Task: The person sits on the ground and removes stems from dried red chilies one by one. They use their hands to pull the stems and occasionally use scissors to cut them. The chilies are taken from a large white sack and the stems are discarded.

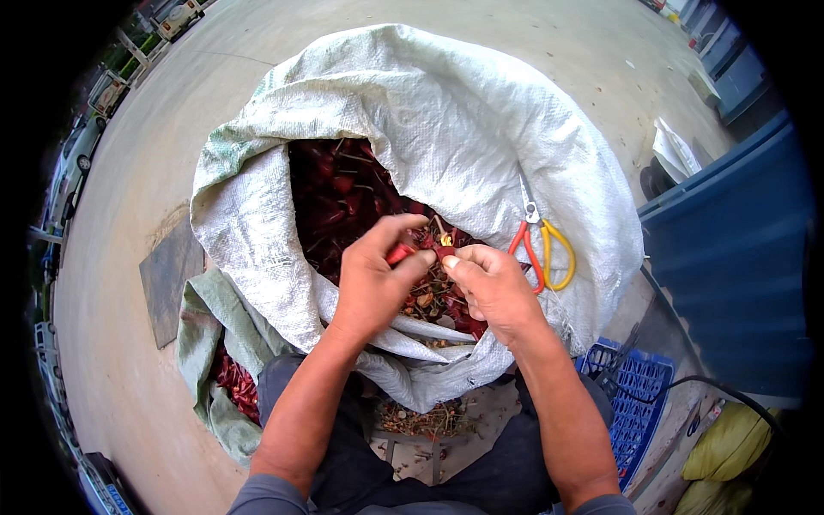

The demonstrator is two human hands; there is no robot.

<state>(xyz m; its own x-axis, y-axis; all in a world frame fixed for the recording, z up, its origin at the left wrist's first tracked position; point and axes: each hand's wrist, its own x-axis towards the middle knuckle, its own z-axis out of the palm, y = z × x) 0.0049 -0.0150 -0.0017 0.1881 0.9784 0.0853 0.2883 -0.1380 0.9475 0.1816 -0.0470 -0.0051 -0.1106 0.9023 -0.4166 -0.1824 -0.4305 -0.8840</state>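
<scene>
A large white woven sack (463, 122) stands before me with its mouth folded back, dark dried red chillies (341, 193) inside. Over the opening, my left hand (380, 270) holds a piece of red chilli (400, 253) between its fingers. My right hand (492, 283) pinches another chilli piece (445, 248), whose torn end shows yellow inside; the left thumb is close to it. Below the hands lie stems and chilli scraps (428, 299). Scissors with one red and one yellow handle (531, 238) rest on the sack's fold, right of my right hand.
A green sack (238, 309) of red chillies stands at lower left, near a dark flat plate (172, 283). At right are a blue plastic crate (634, 399), a black cable (714, 381), a blue metal panel (727, 257) and yellow sacks (727, 444). Stems lie on the ground between my legs.
</scene>
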